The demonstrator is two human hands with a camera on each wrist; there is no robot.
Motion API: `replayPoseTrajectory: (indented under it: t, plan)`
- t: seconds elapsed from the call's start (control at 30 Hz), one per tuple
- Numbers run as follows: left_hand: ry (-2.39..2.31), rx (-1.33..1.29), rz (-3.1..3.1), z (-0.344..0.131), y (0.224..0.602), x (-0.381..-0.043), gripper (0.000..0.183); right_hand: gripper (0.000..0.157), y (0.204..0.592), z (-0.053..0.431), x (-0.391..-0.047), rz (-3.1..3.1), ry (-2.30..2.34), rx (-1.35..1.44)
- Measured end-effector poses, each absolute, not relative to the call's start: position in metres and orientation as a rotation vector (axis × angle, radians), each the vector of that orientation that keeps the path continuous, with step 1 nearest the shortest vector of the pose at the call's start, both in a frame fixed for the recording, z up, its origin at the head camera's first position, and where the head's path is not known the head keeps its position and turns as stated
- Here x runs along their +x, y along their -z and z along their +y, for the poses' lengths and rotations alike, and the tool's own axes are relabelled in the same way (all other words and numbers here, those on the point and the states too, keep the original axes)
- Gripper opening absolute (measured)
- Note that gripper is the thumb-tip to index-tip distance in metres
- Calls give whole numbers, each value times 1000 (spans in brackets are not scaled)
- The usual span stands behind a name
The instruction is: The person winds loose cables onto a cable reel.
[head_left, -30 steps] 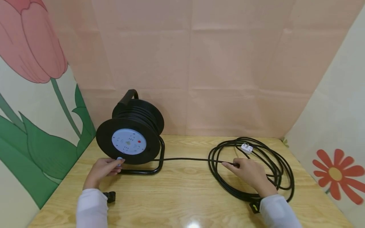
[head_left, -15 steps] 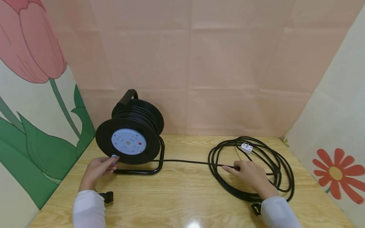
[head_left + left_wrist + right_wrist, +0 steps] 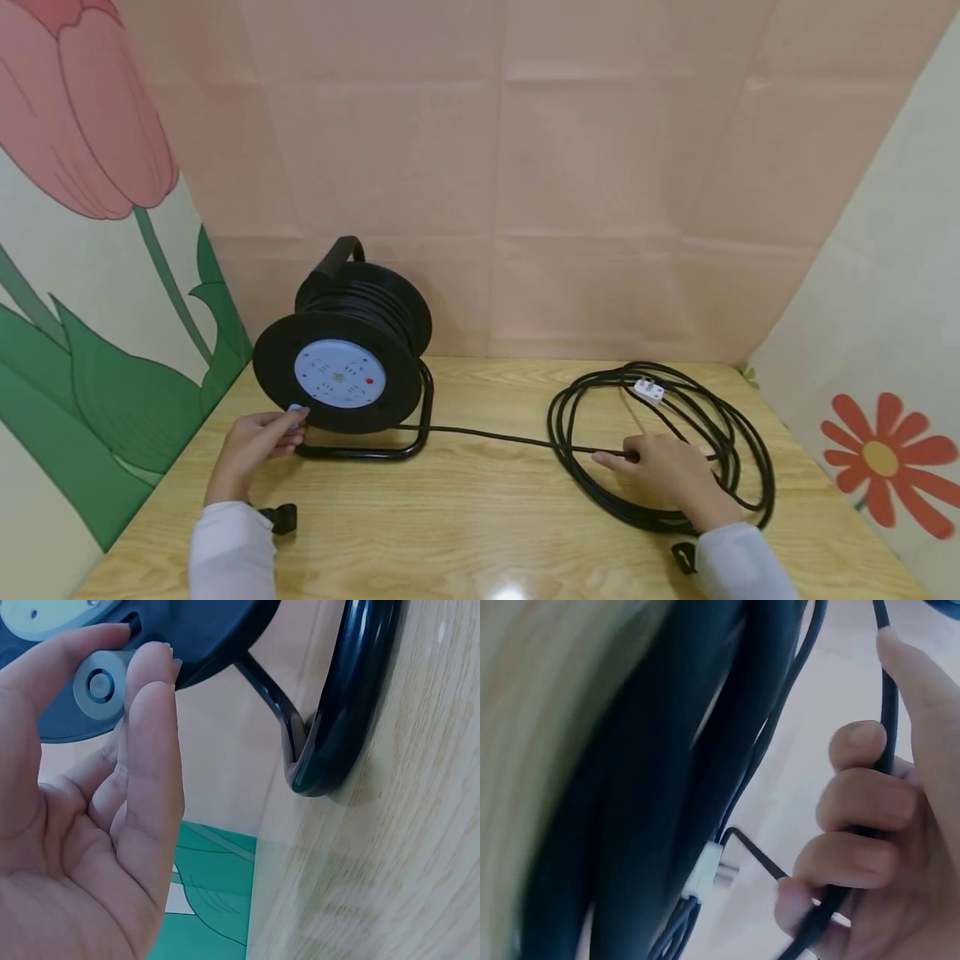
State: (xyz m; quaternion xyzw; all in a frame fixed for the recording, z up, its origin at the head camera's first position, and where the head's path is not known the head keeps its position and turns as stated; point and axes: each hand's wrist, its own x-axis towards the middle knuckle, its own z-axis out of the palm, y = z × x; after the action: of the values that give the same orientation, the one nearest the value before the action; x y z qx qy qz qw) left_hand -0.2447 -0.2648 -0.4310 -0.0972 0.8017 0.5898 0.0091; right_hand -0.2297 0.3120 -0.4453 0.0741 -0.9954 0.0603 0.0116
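Observation:
A black cable reel stands at the left with a pale socket panel on its face. My left hand pinches the reel's small round pale knob between thumb and fingers, at the disc's lower edge. My right hand grips the black cable with several fingers curled round it, the thumb lying along it in the right wrist view. The cable runs from the reel's underside to that hand, above a loose coil of cable on the table. A white plug lies on the coil's far side.
The reel rests on a black tube frame with a carrying handle on top. Behind the wooden table hangs a pink backdrop. Painted panels with a tulip and a flower flank it.
My left hand has moved slightly left and up with the knob, and the reel's disc has turned a little clockwise. My right hand has shifted slightly nearer and right, slanting the cable.

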Motion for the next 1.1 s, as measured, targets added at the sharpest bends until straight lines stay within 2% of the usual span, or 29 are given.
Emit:
replayPoseTrajectory:
  t: [0.13,0.3,0.47,0.57,0.7,0.83,0.9,1.0,1.1]
  plan:
    - [-1855,-305,2517,-266,430,-244,60,46,443,332,-226,-3032,-112,221]
    - [-1869,-301,2506,-267,428,-243,60,42,434,355,-225,-2915,-227,124]
    - [-1896,-303,2492,-267,428,-244,58,35,427,359,-227,-2880,-305,195]
    - [-1911,-320,2484,-267,428,-245,59,41,432,362,-226,-2890,-326,121]
    - [-1918,-338,2470,-267,429,-245,60,60,444,380,-225,-2984,-370,-107]
    - [-1923,-344,2463,-266,429,-245,59,51,452,397,-224,-2963,-386,-117]
    - [-1923,-345,2464,-266,429,-245,59,52,449,401,-224,-2956,-424,-65]
    - [-1920,-347,2468,-266,429,-245,59,52,435,400,-225,-3008,-531,-25]
    - [-1924,-347,2464,-266,428,-244,58,44,417,396,-226,-3010,-629,64]
